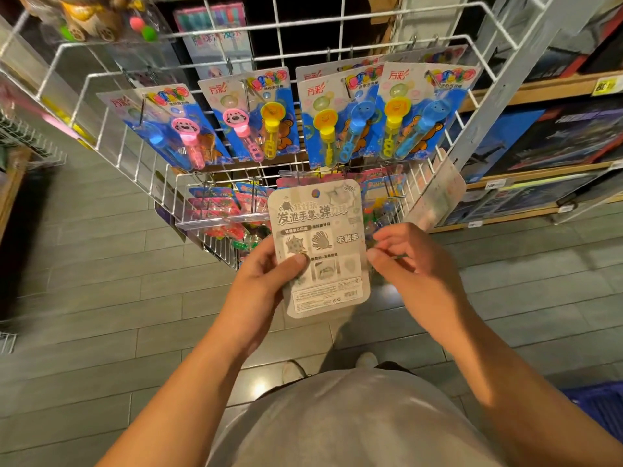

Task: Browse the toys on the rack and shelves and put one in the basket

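Note:
My left hand (266,278) grips a toy card pack (323,244) by its left edge, thumb across the printed grey back, which faces me. My right hand (408,261) hovers just right of the pack with fingers loosely curled and apart, touching nothing that I can see. The pack is held in front of the white wire rack (209,79). A row of bubble wand packs (266,119) hangs from the rack's hooks above. A corner of the blue basket (596,404) shows at the lower right, beside my right forearm.
Lower rack hooks hold more carded toys (219,203) behind the pack. Wooden shelves (539,92) with boxed toys run along the right. A wire basket (30,143) juts from the left. Grey tiled floor (101,298) lies below, with my shoes (296,370) visible.

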